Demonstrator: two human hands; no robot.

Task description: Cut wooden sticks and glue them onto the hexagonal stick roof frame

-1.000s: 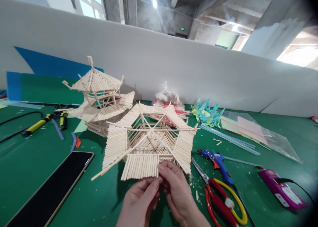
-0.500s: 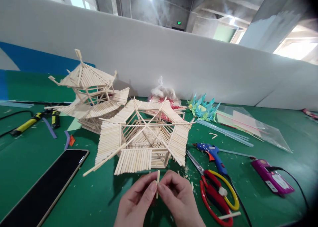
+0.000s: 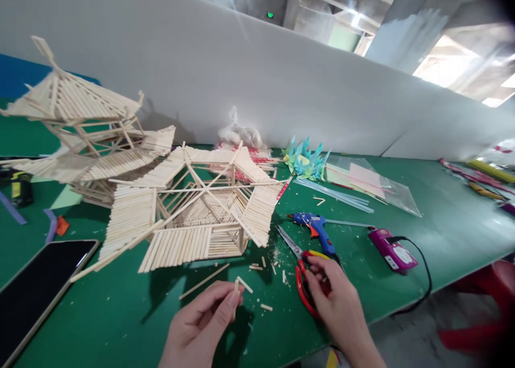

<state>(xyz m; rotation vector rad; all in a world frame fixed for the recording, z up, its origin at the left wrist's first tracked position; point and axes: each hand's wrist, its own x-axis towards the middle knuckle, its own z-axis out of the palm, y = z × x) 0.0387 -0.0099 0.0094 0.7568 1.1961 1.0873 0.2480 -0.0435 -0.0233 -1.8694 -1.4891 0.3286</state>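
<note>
Apparent step: scissors pickup, short wooden stick pinched upright between left hand thumb and forefinger. Right hand at scissors handles, fingers curled; cannot tell if closed on them. Lifting calls for secure handle hold, clear of glue gun just beside. Unfinished stick pavilion ahead of left hand; offcuts between hands.

Readable text: none | Green lit sign: far beyond the scissors, high up; characters too small to read | Purple device: right of the scissors; pale markings on its casing, illegible | Scissors: no legible lettering | Brands, numbers: none legible
</note>
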